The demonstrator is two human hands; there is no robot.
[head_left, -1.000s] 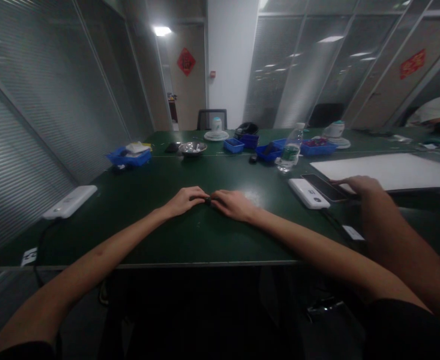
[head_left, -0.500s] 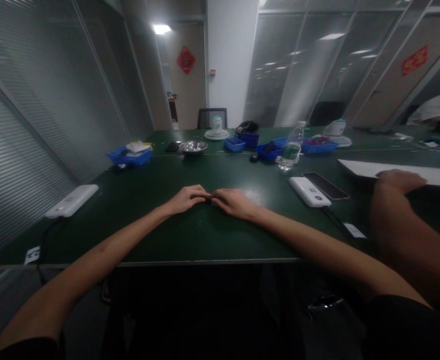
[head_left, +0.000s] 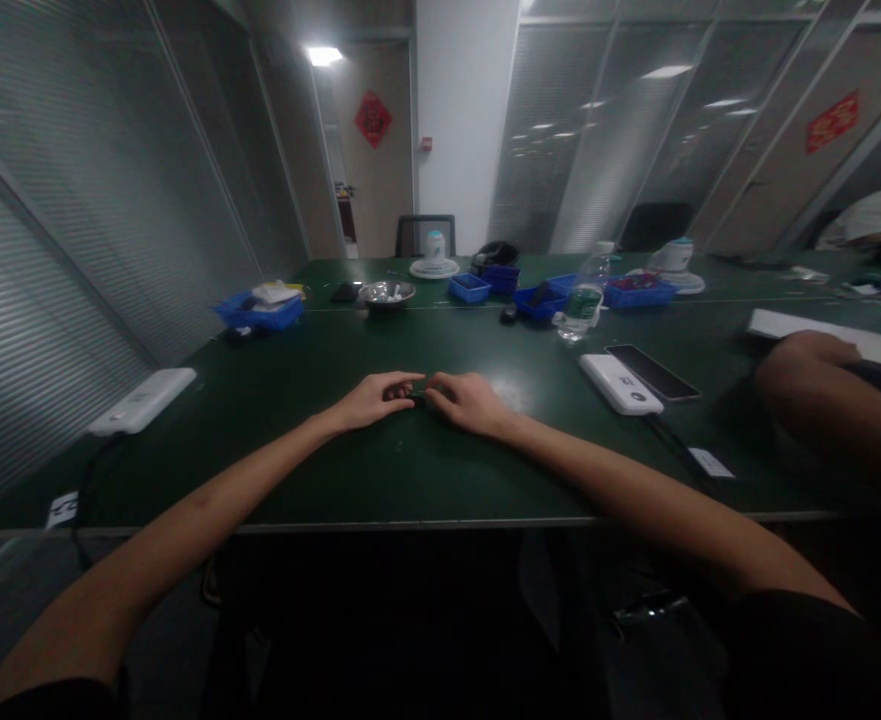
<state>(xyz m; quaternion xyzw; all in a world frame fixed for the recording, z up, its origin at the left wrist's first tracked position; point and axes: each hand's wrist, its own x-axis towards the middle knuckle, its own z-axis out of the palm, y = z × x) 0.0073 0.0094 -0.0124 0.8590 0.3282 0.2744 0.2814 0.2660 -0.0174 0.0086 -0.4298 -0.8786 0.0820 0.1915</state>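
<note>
My left hand (head_left: pixel 374 402) rests over the middle of the green table (head_left: pixel 410 480), index finger stretched out and thumb apart from it, with a gap between them. Facing it, my right hand (head_left: pixel 468 402) is closed, its thumb and fingertips pressed together. A small dark thing (head_left: pixel 419 397) shows between the two hands, at the right fingertips. It is too small and dim to name, and the right fingers cover part of it.
On the right lie a white power bank (head_left: pixel 620 385) and a dark phone (head_left: pixel 651 372). Behind them stands a water bottle (head_left: pixel 584 305). Another white power bank (head_left: pixel 144 400) is at left. A co-worker's hand (head_left: pixel 811 362) is beside a white flat object (head_left: pixel 875 340). A metal bowl (head_left: pixel 387 303) and blue trays (head_left: pixel 264 315) sit farther back.
My left thumb and index finger have parted from the small dark thing. My right hand stays almost in place. The co-worker's hand and the white flat object have shifted right.
</note>
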